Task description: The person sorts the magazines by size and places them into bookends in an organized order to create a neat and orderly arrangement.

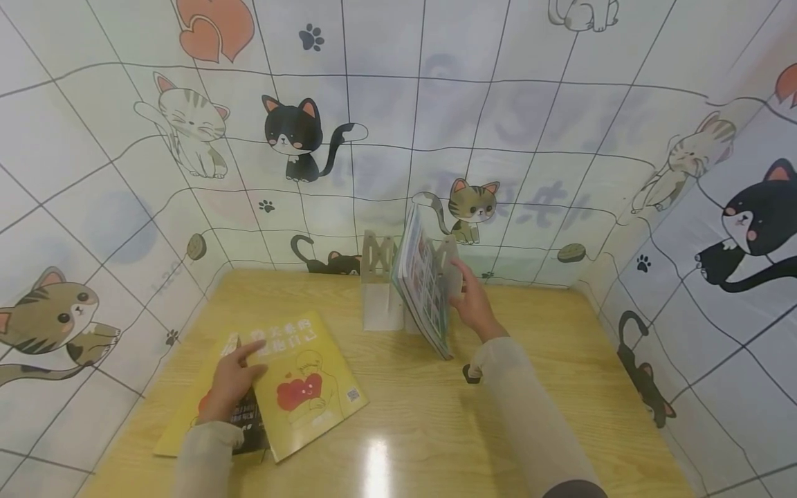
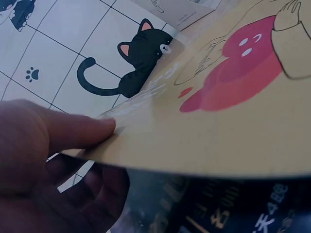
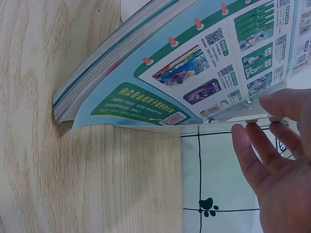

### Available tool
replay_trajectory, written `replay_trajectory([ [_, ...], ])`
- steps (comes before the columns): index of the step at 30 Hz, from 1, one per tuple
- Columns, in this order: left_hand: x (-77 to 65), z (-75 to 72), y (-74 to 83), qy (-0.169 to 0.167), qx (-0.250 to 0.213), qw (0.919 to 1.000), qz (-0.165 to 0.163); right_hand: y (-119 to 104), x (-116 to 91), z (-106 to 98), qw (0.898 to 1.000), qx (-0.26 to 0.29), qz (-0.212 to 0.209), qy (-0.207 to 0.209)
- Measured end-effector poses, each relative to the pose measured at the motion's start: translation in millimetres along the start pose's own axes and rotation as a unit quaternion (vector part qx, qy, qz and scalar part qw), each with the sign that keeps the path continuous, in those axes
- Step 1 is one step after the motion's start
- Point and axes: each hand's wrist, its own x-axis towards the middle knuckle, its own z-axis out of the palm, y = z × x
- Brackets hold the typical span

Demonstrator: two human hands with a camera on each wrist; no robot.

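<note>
My left hand (image 1: pixel 232 380) pinches the edge of a yellow book (image 1: pixel 314 408) with a red heart on its cover. The left wrist view shows the thumb on top and the fingers below that edge. Under it lie a dark book (image 2: pixel 233 206) and another yellow book (image 1: pixel 177 425). My right hand (image 1: pixel 478 308) pinches the right end panel of a white bookend (image 1: pixel 382 308), thumb inside and fingers outside. Several thin books (image 1: pixel 426 294) stand leaning in the bookend, and the outermost cover (image 3: pixel 116 104) is light blue and green with small printed pictures.
The wooden table (image 1: pixel 398 394) runs back to a wall (image 1: pixel 386 117) covered in a grid and cartoon cats. More of this wall covering closes in the left and right sides. A bright reflection shows near the table's front.
</note>
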Motion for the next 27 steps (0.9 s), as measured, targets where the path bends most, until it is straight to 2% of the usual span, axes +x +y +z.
replay_trajectory([
  [6,-2.1,-6.1,9.2,-0.058,-0.019,0.9973,0.041,2,0,0,1.0,-0.005,-0.001,0.002],
  [14,-4.1,-8.9,12.1,-0.096,-0.064,0.9914,0.063,1,0,0,1.0,-0.004,-0.004,0.002],
  [21,-7.9,-5.3,15.6,-0.08,-0.084,0.9891,0.091,1,0,-2,1.0,-0.006,0.0,0.0],
  [27,-12.0,-2.9,20.4,-0.055,-0.075,0.9891,0.115,0,-1,-1,1.0,-0.002,-0.001,-0.001],
])
